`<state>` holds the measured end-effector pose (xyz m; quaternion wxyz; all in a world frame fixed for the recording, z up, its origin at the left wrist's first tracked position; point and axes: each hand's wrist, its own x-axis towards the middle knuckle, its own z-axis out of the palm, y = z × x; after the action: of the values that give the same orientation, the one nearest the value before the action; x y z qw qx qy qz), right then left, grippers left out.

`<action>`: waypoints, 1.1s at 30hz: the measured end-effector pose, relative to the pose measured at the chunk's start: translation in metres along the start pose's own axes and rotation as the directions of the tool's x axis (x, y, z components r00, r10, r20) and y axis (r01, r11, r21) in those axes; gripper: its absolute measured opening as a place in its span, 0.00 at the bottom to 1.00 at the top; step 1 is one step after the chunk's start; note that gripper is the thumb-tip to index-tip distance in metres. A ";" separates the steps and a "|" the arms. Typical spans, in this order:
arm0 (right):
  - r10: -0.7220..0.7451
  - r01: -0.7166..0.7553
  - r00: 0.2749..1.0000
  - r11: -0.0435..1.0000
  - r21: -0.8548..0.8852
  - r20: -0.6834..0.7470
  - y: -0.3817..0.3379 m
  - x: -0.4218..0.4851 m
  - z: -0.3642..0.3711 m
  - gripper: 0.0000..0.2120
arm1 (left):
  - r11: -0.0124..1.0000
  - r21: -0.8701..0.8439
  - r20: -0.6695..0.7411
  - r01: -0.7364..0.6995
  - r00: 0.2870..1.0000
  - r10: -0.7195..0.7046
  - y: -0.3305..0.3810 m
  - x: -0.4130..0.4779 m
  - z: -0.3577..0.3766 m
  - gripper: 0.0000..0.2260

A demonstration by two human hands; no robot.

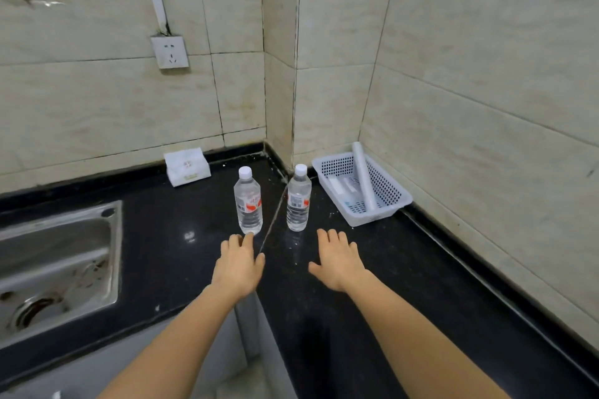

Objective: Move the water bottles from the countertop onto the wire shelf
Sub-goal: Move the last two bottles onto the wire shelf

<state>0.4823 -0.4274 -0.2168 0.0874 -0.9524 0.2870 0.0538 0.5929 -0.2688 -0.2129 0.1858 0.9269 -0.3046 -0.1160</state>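
In the head view, two clear plastic water bottles are seen standing upright on the black countertop [181, 220], near the tiled corner and slightly apart, one on each side of the seam in the stone. Each is capped in white; the left bottle [248, 201] is wrapped in a label with red marks, while the right bottle [299, 199] is turned so that a barcode panel is shown. The left hand [240, 264] is held flat with fingers extended, one fingertip at the left bottle's base; contact cannot be judged. The right hand [338, 261] is spread wide, nothing held, just short of the right bottle. To the right, a white perforated basket [398, 201] is set against the wall; a white roll [364, 178] is leaned inside it, and small pale items lying on its floor cannot be identified
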 end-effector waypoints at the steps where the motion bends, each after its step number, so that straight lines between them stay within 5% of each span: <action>1: 0.010 -0.009 1.000 1.000 0.008 -0.012 -0.002 0.015 -0.001 0.35 | 1.000 -0.003 -0.006 -0.007 1.000 0.007 -0.004 0.017 -0.003 0.24; 14: 0.168 -0.156 0.968 0.985 0.077 -0.184 -0.021 0.189 -0.034 0.37 | 0.972 0.133 -0.144 -0.195 0.966 0.214 -0.045 0.211 -0.041 0.30; 18: 0.217 -0.217 0.954 0.976 0.024 -0.207 -0.028 0.215 -0.033 0.26 | 0.971 0.126 -0.088 -0.202 0.973 0.214 -0.044 0.229 -0.039 0.25; 25: 0.232 -0.227 0.896 0.972 0.056 -0.379 -0.038 0.201 -0.017 0.16 | 0.969 -0.007 -0.078 -0.247 0.966 0.246 -0.043 0.218 -0.044 0.20; 33: 0.312 -0.145 0.860 0.908 0.393 -0.403 -0.053 0.128 0.010 0.11 | 0.912 -0.045 -0.153 -0.407 0.905 0.396 -0.046 0.177 -0.031 0.13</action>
<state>0.6175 -0.4508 -0.2393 0.1777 -0.8655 0.4169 -0.2134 0.7664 -0.3343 -0.2221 0.2619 0.8423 -0.4706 -0.0214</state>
